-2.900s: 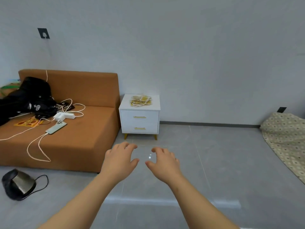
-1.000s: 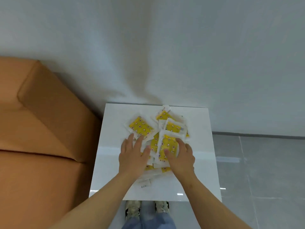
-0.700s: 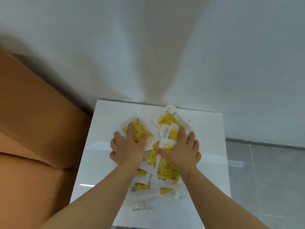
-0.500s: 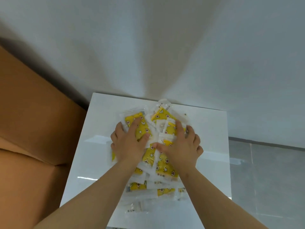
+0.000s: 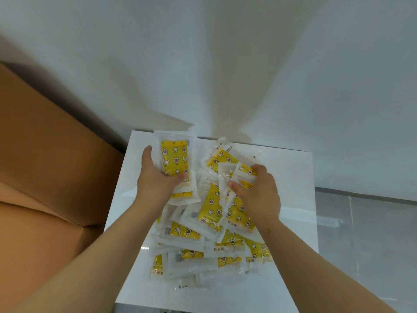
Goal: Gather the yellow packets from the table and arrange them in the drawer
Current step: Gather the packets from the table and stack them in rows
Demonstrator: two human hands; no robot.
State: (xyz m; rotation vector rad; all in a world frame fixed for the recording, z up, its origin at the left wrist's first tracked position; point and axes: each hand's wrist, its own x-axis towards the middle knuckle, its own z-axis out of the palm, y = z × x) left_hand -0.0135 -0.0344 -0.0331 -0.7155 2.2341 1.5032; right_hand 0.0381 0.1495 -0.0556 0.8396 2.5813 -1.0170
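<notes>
While the left hand (image 5: 156, 179) grips one packet (image 5: 174, 158) at the far-left edge of the pile (image 5: 212, 236), the right hand (image 5: 258, 195) curls round a few at its far right. Gathering looks barely begun (most packets lie loose on the table (image 5: 291, 177)); next, bunch more into a stack, then reach the drawer, out of view.

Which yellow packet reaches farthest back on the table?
The packet gripped by the left hand, at the back-left corner; the heap lies nearer.
</notes>
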